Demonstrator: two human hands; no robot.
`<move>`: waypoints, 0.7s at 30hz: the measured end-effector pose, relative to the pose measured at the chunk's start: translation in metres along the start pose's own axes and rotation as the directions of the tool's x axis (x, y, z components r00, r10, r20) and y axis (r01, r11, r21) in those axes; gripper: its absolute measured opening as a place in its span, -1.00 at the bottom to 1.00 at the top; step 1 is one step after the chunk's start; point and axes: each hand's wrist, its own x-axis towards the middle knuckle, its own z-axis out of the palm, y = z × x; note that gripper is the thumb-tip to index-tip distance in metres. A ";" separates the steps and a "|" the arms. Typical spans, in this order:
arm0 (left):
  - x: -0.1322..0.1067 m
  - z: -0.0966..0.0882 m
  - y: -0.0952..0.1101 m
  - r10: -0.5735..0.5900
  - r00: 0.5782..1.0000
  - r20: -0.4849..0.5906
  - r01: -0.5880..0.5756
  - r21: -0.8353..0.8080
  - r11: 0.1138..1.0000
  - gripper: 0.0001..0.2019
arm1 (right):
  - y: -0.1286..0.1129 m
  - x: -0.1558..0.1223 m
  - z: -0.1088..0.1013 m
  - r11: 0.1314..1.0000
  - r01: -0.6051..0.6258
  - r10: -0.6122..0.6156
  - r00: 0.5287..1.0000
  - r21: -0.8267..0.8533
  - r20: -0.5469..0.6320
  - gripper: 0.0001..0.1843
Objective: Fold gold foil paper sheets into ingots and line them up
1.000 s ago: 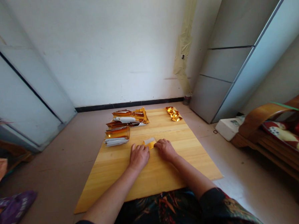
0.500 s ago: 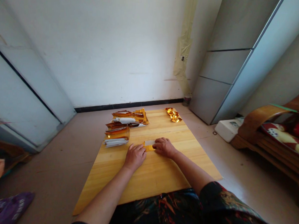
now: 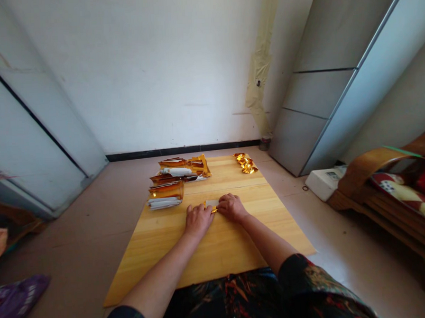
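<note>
A small piece of gold foil paper [image 3: 212, 205] with a pale whitish patch lies on the wooden table between my hands. My left hand [image 3: 200, 219] presses its fingertips on the left end and near edge of the paper. The fingers of my right hand [image 3: 231, 207] are bent over its right end. Both hands cover part of the paper, so its full outline is hidden. Beyond my left hand are stacks of gold and white paper sheets [image 3: 167, 190]. Several folded shiny gold foil pieces [image 3: 246, 163] lie at the far right corner.
The wooden table [image 3: 160, 252] stands before my lap. Behind it is a white wall [image 3: 158, 76]. A grey refrigerator [image 3: 303, 121] and a wooden armchair [image 3: 363, 184] with a white box [image 3: 324, 184] beside it are at the right. A purple bag [image 3: 18, 302] lies on the floor at left.
My left hand has moved right and slightly away from me, closer to my right hand. Less of the gold paper's near part shows between them.
</note>
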 end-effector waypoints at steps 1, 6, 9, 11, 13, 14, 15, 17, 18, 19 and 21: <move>0.000 0.000 0.001 0.000 1.000 0.004 0.000 0.005 1.000 -0.76 | 0.000 0.002 -0.002 1.000 -0.001 0.001 1.000 0.005 0.020 -0.85; -0.002 0.002 0.003 -0.011 1.000 -0.004 0.011 0.051 0.999 -0.71 | 0.005 0.002 -0.009 0.996 0.034 -0.040 0.997 0.080 0.071 -0.78; -0.004 0.007 0.000 0.011 1.000 -0.028 -0.010 0.053 0.999 -0.71 | 0.009 -0.004 -0.005 0.992 0.076 -0.081 0.996 0.104 0.043 -0.68; -0.005 0.011 -0.004 0.029 0.998 -0.047 -0.027 0.038 0.999 -0.71 | 0.011 -0.009 0.000 0.990 0.098 -0.098 0.995 0.103 -0.003 -0.72; -0.006 0.014 -0.007 0.028 0.998 -0.061 -0.027 0.020 0.999 -0.72 | 0.011 -0.012 0.004 0.989 0.111 -0.106 0.993 0.095 -0.054 -0.76; -0.006 0.015 -0.009 0.026 0.997 -0.067 -0.026 0.010 1.000 -0.72 | 0.011 -0.013 0.006 0.989 0.119 -0.113 0.991 0.089 -0.073 -0.78; -0.006 0.016 -0.010 0.026 0.997 -0.073 -0.026 -0.004 1.000 -0.73 | 0.010 -0.013 0.007 0.988 0.129 -0.122 0.989 0.083 -0.085 -0.79; -0.007 0.017 -0.013 0.032 0.995 -0.094 -0.035 -0.033 0.999 -0.73 | 0.007 -0.015 0.008 0.985 0.157 -0.150 0.984 0.067 -0.096 -0.80; -0.008 0.017 -0.014 0.038 0.994 -0.106 -0.043 -0.047 0.998 -0.74 | 0.006 -0.016 0.008 0.983 0.174 -0.168 0.981 0.059 -0.098 -0.80; -0.009 0.018 -0.015 0.043 0.992 -0.117 -0.050 -0.057 0.997 -0.74 | 0.004 -0.017 0.008 0.980 0.190 -0.184 0.978 0.052 -0.102 -0.80; -0.010 0.018 -0.017 0.050 0.990 -0.131 -0.059 -0.068 0.996 -0.74 | 0.003 -0.018 0.008 0.978 0.202 -0.196 0.974 0.045 -0.114 -0.80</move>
